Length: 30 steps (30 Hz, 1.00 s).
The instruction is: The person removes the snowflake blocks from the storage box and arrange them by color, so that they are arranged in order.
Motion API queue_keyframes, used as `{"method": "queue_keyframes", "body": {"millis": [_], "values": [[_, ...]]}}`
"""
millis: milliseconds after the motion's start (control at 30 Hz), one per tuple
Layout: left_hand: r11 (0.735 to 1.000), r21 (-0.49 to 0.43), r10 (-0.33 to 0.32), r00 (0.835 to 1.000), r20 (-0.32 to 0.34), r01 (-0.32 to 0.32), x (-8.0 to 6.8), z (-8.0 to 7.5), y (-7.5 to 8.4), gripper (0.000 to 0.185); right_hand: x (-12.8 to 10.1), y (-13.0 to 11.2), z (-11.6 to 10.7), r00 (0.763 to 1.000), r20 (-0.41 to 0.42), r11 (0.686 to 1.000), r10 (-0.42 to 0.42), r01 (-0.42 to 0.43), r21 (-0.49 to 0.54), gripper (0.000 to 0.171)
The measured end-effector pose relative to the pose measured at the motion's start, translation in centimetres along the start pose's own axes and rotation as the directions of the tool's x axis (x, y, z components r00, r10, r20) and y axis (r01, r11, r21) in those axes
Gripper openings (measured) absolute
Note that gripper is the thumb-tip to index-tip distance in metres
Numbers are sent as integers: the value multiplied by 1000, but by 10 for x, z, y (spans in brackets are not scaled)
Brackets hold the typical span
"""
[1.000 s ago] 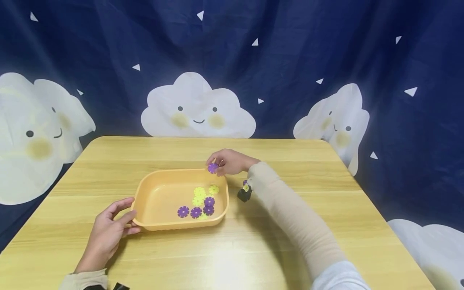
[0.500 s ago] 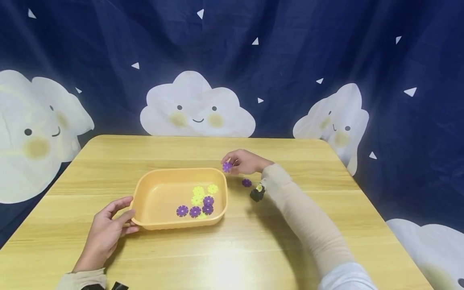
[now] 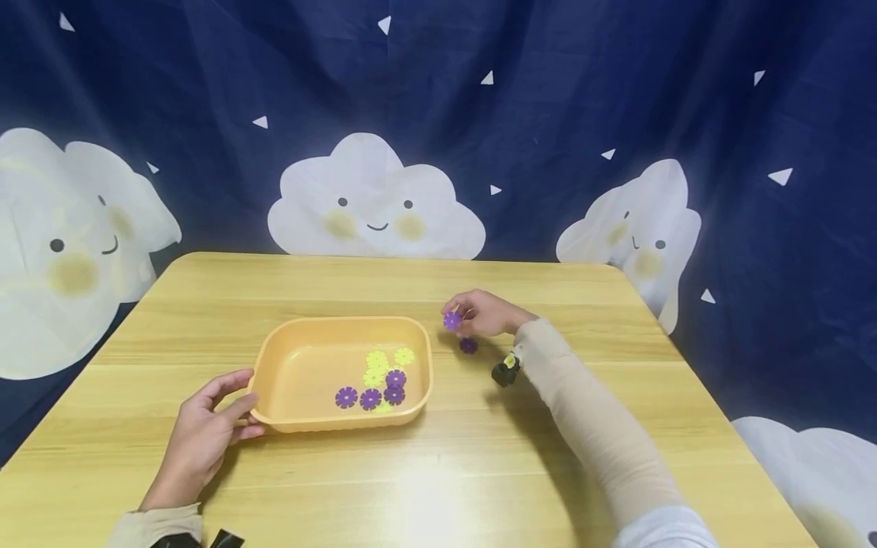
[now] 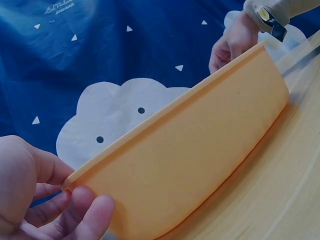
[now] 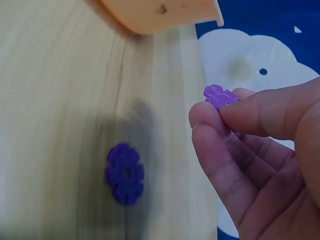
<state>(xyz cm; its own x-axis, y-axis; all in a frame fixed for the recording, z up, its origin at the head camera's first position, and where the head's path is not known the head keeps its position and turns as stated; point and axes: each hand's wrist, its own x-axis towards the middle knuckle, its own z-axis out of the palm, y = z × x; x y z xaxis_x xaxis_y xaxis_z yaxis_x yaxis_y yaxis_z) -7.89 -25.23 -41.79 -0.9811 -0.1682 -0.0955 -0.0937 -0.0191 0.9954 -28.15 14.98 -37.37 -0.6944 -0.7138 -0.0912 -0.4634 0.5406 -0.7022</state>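
Note:
My right hand pinches a purple flower-shaped disc between thumb and fingers, just above the table, right of the orange tray. Another purple disc lies flat on the wood right below that hand. The tray holds several purple and yellow discs in its right half. My left hand rests at the tray's left front corner, thumb on the rim and fingers against the outer wall.
The wooden table has rounded corners and a dark blue cloud-print backdrop hanging behind it. A black wrist camera sits on my right forearm sleeve.
My right hand has carried the pinched purple disc rightward, from over the tray's far right corner to above the table beside the loose disc. The left hand and tray stayed put.

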Motion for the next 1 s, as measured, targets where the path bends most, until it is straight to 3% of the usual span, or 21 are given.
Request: {"method": "queue_keyframes", "body": {"millis": [233,667,1000], "values": [[1000,11,-5,1000,3,5,0,1,0,44,-9,17,1,994,-21,992,107,-105,73,41],[1000,26,-6,1000,-2,6,0,1,1,45,-27,36,1,992,-31,984,119,-114,135,44],[1000,14,4,1000,-8,-4,0,2,0,45,-38,42,1,988,-28,985,152,-149,85,41]]}}
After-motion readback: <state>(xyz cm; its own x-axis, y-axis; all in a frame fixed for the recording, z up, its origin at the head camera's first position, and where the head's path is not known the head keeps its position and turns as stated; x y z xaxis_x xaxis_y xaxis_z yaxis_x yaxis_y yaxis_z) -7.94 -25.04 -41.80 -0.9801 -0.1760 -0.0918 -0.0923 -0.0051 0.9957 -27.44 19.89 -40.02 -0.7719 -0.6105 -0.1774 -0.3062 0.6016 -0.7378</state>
